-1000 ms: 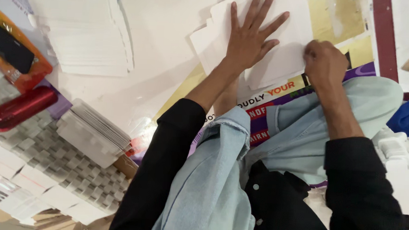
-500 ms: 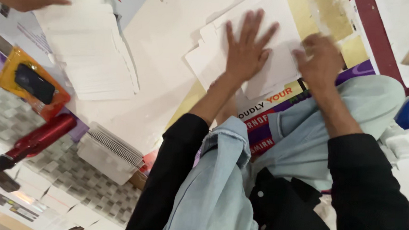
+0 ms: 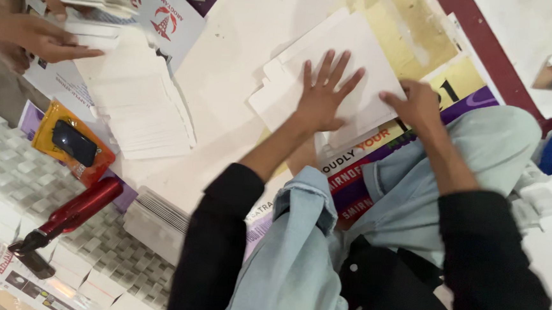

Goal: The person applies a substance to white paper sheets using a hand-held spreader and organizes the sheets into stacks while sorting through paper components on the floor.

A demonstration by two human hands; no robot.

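I see my left hand (image 3: 323,97) pressed flat, fingers spread wide, on the stack of white die-cut card sheets (image 3: 352,64) lying on the cream board ahead of my knees. My right hand (image 3: 419,106) rests at the stack's right edge, fingers curled; I cannot tell whether it grips a sheet. Another person's hands (image 3: 37,32) hold white cards at far left.

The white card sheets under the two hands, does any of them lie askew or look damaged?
Yes: the white card sheets lie fanned, edges not aligned, under the flat left hand; the right hand presses their right edge. No tear shows.
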